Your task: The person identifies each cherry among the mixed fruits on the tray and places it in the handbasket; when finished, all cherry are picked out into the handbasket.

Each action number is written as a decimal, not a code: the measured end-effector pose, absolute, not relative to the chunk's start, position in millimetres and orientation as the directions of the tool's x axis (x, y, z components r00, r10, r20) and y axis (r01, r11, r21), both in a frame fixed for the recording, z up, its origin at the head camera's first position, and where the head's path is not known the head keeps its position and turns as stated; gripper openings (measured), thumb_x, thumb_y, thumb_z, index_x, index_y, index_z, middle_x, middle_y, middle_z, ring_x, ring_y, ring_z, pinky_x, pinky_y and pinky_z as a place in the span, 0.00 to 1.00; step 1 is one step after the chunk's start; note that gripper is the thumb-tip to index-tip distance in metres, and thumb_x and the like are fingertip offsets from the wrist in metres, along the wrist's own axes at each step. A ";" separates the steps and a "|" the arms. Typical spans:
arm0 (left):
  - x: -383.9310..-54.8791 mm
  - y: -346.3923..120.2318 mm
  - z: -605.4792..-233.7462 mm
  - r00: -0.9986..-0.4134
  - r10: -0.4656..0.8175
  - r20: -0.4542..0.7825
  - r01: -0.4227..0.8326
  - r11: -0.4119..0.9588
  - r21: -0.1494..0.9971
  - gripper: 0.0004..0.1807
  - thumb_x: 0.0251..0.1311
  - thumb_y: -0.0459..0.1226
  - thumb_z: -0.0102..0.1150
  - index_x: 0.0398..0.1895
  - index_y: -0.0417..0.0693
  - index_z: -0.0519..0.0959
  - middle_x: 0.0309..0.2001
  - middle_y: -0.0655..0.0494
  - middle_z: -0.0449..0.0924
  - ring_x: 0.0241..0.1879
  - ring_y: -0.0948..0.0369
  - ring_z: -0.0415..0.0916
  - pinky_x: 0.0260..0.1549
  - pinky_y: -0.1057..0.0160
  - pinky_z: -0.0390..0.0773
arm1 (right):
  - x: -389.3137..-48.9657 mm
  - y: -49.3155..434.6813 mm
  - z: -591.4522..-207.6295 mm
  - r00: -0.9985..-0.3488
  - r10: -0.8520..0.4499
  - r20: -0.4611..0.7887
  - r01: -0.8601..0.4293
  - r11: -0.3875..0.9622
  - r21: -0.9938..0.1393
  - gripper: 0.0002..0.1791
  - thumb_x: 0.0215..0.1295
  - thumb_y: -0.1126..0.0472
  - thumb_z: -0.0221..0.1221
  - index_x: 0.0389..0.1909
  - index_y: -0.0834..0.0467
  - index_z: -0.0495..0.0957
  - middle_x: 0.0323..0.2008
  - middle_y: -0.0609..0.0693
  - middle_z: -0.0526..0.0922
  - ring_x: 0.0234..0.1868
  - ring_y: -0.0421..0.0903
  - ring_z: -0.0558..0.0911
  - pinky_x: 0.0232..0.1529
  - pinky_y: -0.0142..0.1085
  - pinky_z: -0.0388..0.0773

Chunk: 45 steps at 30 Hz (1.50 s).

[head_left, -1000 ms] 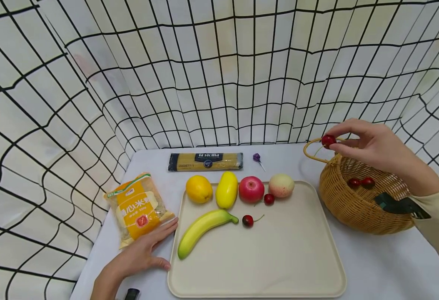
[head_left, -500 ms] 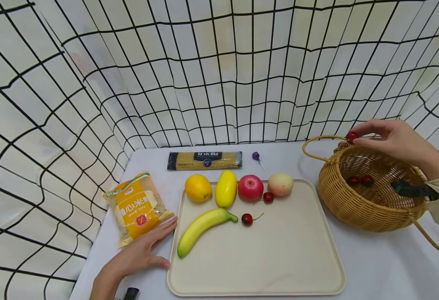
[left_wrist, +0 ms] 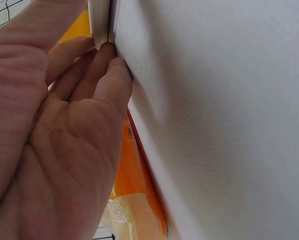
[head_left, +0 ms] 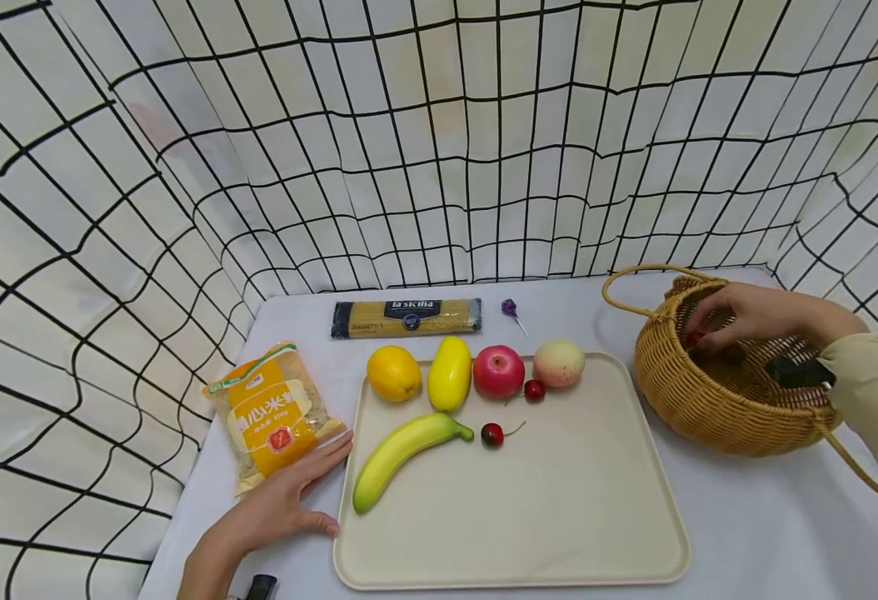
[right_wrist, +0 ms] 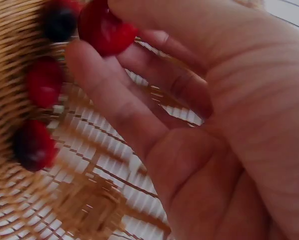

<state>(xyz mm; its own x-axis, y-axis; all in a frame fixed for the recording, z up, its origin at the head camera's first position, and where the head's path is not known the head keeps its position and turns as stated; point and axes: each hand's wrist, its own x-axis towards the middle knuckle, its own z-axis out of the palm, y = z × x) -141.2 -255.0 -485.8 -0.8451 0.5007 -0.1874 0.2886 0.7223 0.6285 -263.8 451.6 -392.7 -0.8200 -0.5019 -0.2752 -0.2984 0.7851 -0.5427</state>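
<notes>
Pinches a red cherry (right_wrist: 102, 32) between thumb and fingers of the right hand (head_left: 769, 315), inside the wicker basket (head_left: 697, 404) at right of the head frame (with loose cherries (right_wrist: 44, 82) at left of the right wrist frame). Rests the left hand (head_left: 285, 504), fingers extended, thumb spread apart, at the tray (head_left: 559, 500), lower left in the head frame, beside the orange bag (head_left: 277, 412).

Cherries (right_wrist: 44, 82) blurred in right wrist view, basket (right_wrist: 9, 60) cropped there, head view cropping right sleeve (head_left: 870, 396)
</notes>
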 end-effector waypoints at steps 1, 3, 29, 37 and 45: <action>-140.9 -254.7 -486.6 -0.845 0.501 -0.186 0.288 0.721 0.631 0.61 0.42 0.59 0.82 0.84 0.62 0.65 0.86 0.55 0.59 0.84 0.44 0.58 0.79 0.51 0.66 | -267.0 449.1 -396.9 -0.808 -0.501 -0.311 -0.289 0.797 -0.531 0.11 0.71 0.64 0.68 0.52 0.60 0.86 0.45 0.49 0.90 0.37 0.32 0.84 0.36 0.31 0.85; -140.4 -254.0 -488.3 -0.844 0.503 -0.186 0.289 0.718 0.634 0.61 0.42 0.59 0.82 0.83 0.61 0.65 0.86 0.55 0.59 0.84 0.44 0.58 0.80 0.54 0.66 | -272.1 445.1 -404.2 -0.801 -0.470 -0.370 -0.269 0.836 -0.478 0.11 0.70 0.62 0.68 0.51 0.59 0.86 0.46 0.48 0.89 0.37 0.32 0.82 0.36 0.30 0.83; -141.3 -257.0 -489.3 -0.847 0.504 -0.169 0.293 0.708 0.643 0.60 0.43 0.59 0.81 0.83 0.62 0.65 0.85 0.57 0.61 0.84 0.43 0.58 0.80 0.65 0.64 | -279.2 430.6 -412.3 -0.813 -0.432 -0.391 -0.334 0.895 -0.295 0.11 0.67 0.57 0.73 0.48 0.53 0.89 0.48 0.48 0.91 0.45 0.41 0.85 0.44 0.37 0.85; -141.8 -259.1 -490.8 -0.851 0.494 -0.181 0.279 0.715 0.641 0.61 0.42 0.61 0.81 0.84 0.65 0.65 0.85 0.59 0.60 0.84 0.44 0.57 0.80 0.56 0.65 | -263.5 427.9 -389.3 -0.862 -0.452 -0.229 -0.380 0.876 -0.298 0.07 0.70 0.57 0.71 0.46 0.50 0.89 0.41 0.41 0.91 0.36 0.31 0.85 0.40 0.32 0.85; -142.7 -258.6 -492.8 -0.845 0.507 -0.172 0.299 0.714 0.633 0.61 0.42 0.61 0.81 0.84 0.64 0.65 0.85 0.57 0.60 0.84 0.45 0.58 0.80 0.62 0.64 | -228.3 427.3 -361.2 -0.946 -0.311 -0.091 -0.248 0.875 -0.416 0.15 0.73 0.57 0.69 0.56 0.56 0.86 0.48 0.50 0.91 0.34 0.34 0.88 0.37 0.30 0.85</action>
<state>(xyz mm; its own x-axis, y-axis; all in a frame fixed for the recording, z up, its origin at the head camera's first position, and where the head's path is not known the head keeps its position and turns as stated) -142.7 -258.6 -492.8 -0.8448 0.5067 -0.1717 0.2994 0.7137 0.6332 -228.3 427.3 -361.2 -0.9461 -0.3109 -0.0913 -0.2475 0.8752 -0.4156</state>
